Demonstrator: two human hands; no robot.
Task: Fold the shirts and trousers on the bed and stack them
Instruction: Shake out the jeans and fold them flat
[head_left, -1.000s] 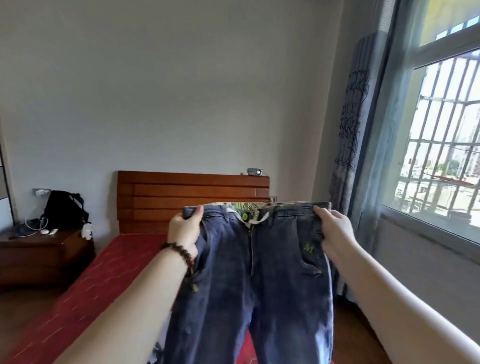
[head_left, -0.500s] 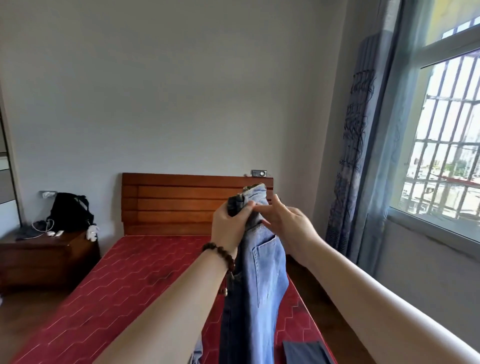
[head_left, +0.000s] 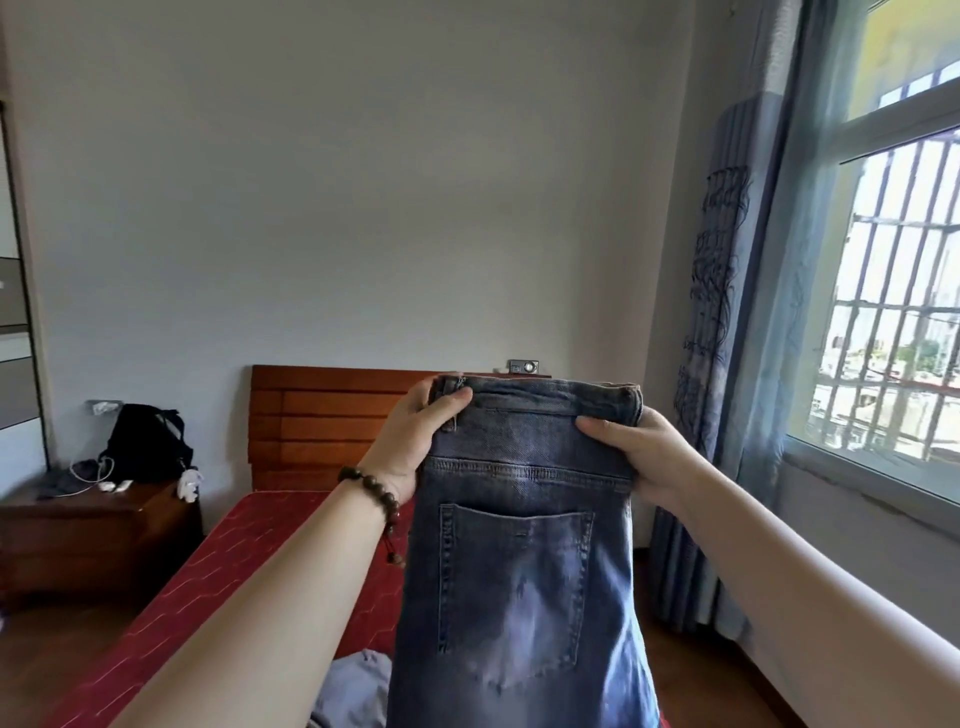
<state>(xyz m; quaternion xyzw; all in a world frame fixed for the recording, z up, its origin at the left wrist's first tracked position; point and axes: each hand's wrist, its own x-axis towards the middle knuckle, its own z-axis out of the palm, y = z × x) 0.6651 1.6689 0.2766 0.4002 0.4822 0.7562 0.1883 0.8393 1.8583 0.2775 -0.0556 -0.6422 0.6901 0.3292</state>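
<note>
The left hand (head_left: 415, 441) grips the left end of the waistband of a pair of blue jeans (head_left: 524, 561), thumb curled over the front of the band and fingers hidden behind it; a dark beaded bracelet (head_left: 371, 493) circles its wrist. The right hand (head_left: 636, 457) grips the right end of the same waistband, thumb laid across the denim just under the band, the other fingers behind the cloth. Both arms reach up from the bottom corners of the frame. The jeans hang in the lower centre, held up in the air above the bed, doubled lengthwise so that one back pocket (head_left: 514, 587) faces the camera; their lower part runs out of the bottom edge.

Below and behind them lies the bed (head_left: 249, 571), covered in a red quilted spread, running from the lower left toward the centre. Its wooden headboard (head_left: 322, 421) stands against the pale wall in the middle of the frame, with a small grey device (head_left: 523, 367) on its top edge. At the right a barred window (head_left: 893, 312) fills the upper right, with a blue patterned curtain (head_left: 727, 322) beside it. A wooden nightstand (head_left: 93, 535) stands at the left, carrying a black backpack (head_left: 143, 441) and a white cable. A grey garment (head_left: 353, 691) lies crumpled on the bed at the bottom edge, just left of the jeans.
</note>
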